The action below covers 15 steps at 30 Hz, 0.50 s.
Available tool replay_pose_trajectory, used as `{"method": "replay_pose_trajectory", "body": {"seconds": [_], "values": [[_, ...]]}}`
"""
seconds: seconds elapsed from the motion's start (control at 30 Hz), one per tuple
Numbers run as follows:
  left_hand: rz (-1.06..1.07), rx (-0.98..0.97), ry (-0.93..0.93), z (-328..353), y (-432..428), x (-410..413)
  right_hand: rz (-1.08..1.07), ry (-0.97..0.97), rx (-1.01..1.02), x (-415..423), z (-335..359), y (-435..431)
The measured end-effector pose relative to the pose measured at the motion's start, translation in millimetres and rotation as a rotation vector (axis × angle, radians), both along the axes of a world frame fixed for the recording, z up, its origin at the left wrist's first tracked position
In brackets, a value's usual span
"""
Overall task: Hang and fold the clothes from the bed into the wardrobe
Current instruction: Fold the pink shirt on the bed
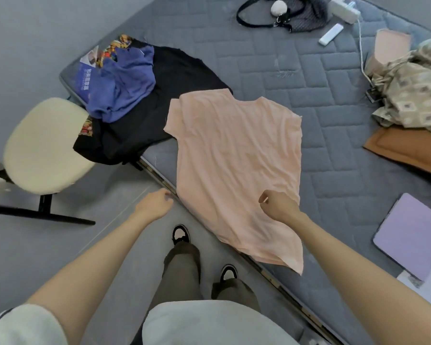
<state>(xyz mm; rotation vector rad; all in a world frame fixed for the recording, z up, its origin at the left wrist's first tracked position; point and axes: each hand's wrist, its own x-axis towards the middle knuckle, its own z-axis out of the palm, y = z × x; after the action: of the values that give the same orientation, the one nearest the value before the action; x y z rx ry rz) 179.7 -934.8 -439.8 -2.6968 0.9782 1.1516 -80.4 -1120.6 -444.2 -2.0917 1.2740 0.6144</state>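
Pink shirt: we see it spread flat on the grey bed, hem at the near edge.
Left hand: loosely curled, empty, just beside the shirt.
Right hand: curled above the shirt; we cannot tell if it pinches cloth.

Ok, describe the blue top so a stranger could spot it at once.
Start at the grey mattress and go to its left corner by the cream chair. There a crumpled blue top lies on a black garment; it's the only blue cloth, unlike the flat pink tee.
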Motion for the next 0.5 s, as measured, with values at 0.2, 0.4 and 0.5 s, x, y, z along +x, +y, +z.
{"method": "replay_pose_trajectory", "body": {"seconds": [0.2, 0.4, 0.5], "values": [[0.287, -0.239, 0.086, -16, -43, 70, -0.07, -0.168, 0.031, 84, -7, -30], [0.439, -0.313, 0.197, -59, -111, 158, -0.156, -0.269, 0.041, 188, -34, -67], [0.507, -0.315, 0.269, -88, -145, 203, -0.177, -0.286, 0.032, 248, -51, -85]]}}
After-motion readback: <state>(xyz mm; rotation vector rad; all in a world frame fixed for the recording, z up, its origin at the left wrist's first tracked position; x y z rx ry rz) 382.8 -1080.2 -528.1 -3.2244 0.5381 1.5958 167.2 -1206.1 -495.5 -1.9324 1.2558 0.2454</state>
